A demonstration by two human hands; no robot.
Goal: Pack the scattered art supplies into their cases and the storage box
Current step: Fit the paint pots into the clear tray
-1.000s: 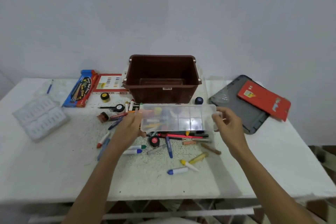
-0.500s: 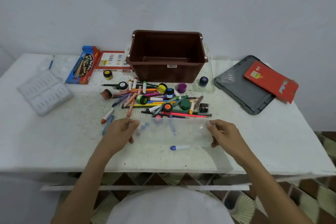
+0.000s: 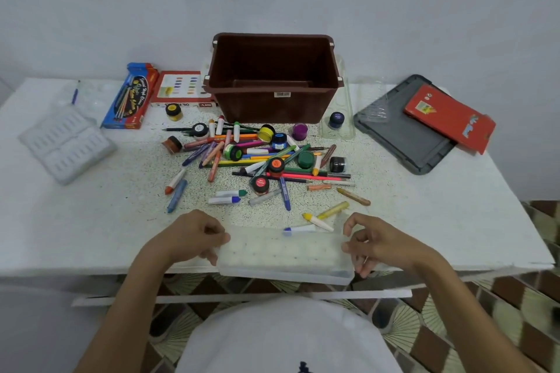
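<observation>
Two grips of mine, left grip (image 3: pixel 194 239) and right grip (image 3: pixel 378 244), each clasp one end of the clear plastic case (image 3: pixel 285 254) at the counter's (image 3: pixel 91 221) edge, well apart from the brown storage box (image 3: pixel 272 106), scattered crayons (image 3: pixel 263 160) between.

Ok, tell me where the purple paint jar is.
In the head view, the purple paint jar sits just right of centre, before the brown storage box, left of the dark blue jar.
</observation>
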